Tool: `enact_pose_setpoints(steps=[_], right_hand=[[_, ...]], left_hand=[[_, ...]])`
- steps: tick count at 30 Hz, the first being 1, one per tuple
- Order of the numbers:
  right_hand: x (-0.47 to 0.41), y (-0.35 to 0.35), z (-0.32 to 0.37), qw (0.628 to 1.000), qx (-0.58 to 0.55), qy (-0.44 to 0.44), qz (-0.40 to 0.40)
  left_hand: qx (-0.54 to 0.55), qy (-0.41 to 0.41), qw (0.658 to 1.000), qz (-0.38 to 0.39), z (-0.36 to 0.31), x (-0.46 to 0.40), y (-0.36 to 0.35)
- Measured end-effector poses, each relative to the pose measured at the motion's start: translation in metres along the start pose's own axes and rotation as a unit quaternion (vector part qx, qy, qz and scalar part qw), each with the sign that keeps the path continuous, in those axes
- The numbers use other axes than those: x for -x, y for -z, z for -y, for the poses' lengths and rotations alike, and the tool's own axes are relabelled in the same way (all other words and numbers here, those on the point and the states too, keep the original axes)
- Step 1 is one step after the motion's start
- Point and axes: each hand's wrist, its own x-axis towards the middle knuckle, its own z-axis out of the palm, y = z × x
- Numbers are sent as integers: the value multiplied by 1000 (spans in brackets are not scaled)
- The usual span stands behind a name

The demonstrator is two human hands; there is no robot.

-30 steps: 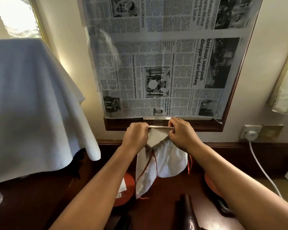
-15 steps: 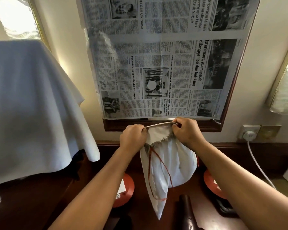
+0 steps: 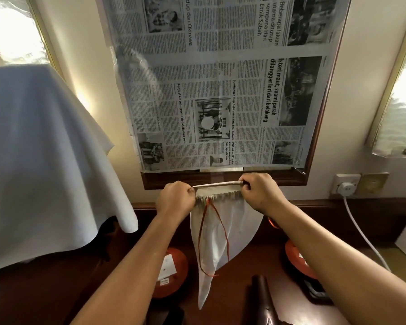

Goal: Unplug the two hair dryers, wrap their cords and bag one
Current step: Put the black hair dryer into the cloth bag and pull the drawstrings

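Drawstring bag (image 3: 223, 233) held up before the newspaper-covered mirror (image 3: 220, 90), its mouth pulled taut between my two hands. My left hand (image 3: 175, 199) pinches the left end of the gathered hem with curled fingers; my right hand (image 3: 261, 192) grips the right end likewise. The mouth runs left to right at hand height, and the cloth hangs limp below it, tapering to a point above the wooden desk (image 3: 232, 285). A red drawcord (image 3: 222, 221) loops down the front. The dark hair dryer (image 3: 261, 299) lies on the desk below and slightly right of the bag, its long axis running away from me, so I judge my right hand the nearer for lifting it in. A white plug (image 3: 345, 188) sits in the wall socket at right; whose cord it is I cannot tell.
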Motion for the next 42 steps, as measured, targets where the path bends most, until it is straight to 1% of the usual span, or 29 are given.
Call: enact_pose_setpoints(steps=[2,4,5,7,8,9,10,11,13,15,17,22,24,26,28,31,32,35,37,39,41,42], right_hand=[[1,-3,-1,1000,6,-13,10],[0,-4,-3,998,-3,-41,50],[-1,-3,-2,995,-4,-46,88],[-4,-1,7,984,-4,-21,179],[-5,-2,14,976,-13,-3,216],[-3,-4,21,971,-27,13,235],[-2,-9,26,972,-39,25,232],[-1,-13,30,976,-41,25,211],[-1,-15,30,989,-29,-3,148],[-2,-11,25,994,-20,-40,99],[-3,-7,23,995,-7,-53,81],[2,-9,2,993,45,-60,95],[2,-8,-6,993,59,-53,92],[-1,-7,-10,991,57,-58,102],[-6,-7,-9,989,55,-48,128],[-7,-5,9,977,54,-4,208],[-6,-6,18,974,66,9,218],[-4,-15,35,974,133,31,181],[-4,-12,32,978,133,-5,159],[-5,-4,26,979,143,-33,143],[-6,0,22,977,163,-28,135],[-7,1,22,976,168,-21,134]], left_hand=[[-12,-4,1000,-3,0,3,0],[13,-1,1000,2,0,5,-1],[49,3,999,11,-1,4,-2],[138,12,990,26,-8,3,-4],[171,11,985,28,-13,1,-5],[189,7,981,31,-19,0,-5],[201,3,979,31,-24,-1,-6],[211,1,977,29,-28,0,-7],[208,-10,978,16,-26,2,-10],[151,-38,988,17,-13,4,-18],[82,-63,994,45,3,8,-27],[-29,-68,996,57,26,16,-22],[-48,-65,994,68,27,16,-19],[-22,-57,996,63,23,17,-18],[13,-62,997,43,18,16,-17],[73,-84,993,30,4,14,-15],[91,-93,991,29,-2,13,-15],[108,-102,989,13,-9,10,-15],[83,-101,991,10,3,7,-12],[54,-110,991,45,19,6,-13],[35,-112,990,81,28,10,-17],[28,-120,989,86,30,12,-18]])
